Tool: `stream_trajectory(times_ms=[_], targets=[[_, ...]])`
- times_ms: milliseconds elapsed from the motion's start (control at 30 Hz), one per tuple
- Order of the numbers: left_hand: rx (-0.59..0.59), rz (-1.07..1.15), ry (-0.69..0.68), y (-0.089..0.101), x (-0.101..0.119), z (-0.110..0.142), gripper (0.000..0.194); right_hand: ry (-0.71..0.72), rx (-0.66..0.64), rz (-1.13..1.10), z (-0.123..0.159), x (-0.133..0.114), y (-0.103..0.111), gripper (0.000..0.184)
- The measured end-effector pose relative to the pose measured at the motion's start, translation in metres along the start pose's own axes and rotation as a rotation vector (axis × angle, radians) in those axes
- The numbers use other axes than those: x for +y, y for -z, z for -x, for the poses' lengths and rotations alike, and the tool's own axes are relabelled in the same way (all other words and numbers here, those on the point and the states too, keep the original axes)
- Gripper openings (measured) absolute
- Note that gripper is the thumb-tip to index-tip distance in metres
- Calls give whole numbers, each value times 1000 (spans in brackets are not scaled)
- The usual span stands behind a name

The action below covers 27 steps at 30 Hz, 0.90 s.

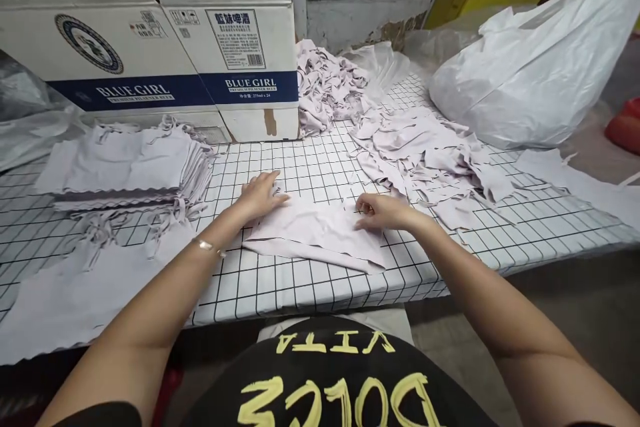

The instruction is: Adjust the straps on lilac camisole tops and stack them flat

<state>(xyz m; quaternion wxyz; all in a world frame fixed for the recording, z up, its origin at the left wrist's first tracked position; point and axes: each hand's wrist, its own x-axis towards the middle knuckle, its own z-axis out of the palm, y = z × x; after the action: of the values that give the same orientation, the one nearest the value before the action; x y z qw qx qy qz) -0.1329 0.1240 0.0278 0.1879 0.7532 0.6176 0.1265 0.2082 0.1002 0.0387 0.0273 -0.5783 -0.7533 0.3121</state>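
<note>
A pale lilac camisole-like top (320, 230) lies on the checked tablecloth in front of me, its lower edge partly folded. At its upper left corner, my left hand (263, 197) rests with the fingers spread, thumb near the fabric. My right hand (384, 212) is at the upper right corner, fingers curled in a pinch on the fabric; the fingertips are partly hidden. Left of my left hand is a neat stack of similar tops (125, 163) with wavy edges. More tops (75, 287) lie in front of that stack, their straps bunched, hanging toward the table edge.
White and blue beer cartons (255, 90) stand at the back left. A loose heap of lilac pieces (420, 147) lies right of centre, with another pile (327, 87) behind it. A large white plastic bag (525, 73) sits at the back right, beside a flat fabric piece (580, 180).
</note>
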Motion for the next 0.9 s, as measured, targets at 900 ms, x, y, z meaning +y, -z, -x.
stream_trajectory(times_ms=[900], targets=[[-416, 609, -115, 36, -3, -20, 23, 243, -42, -829, 14, 7, -16, 42]])
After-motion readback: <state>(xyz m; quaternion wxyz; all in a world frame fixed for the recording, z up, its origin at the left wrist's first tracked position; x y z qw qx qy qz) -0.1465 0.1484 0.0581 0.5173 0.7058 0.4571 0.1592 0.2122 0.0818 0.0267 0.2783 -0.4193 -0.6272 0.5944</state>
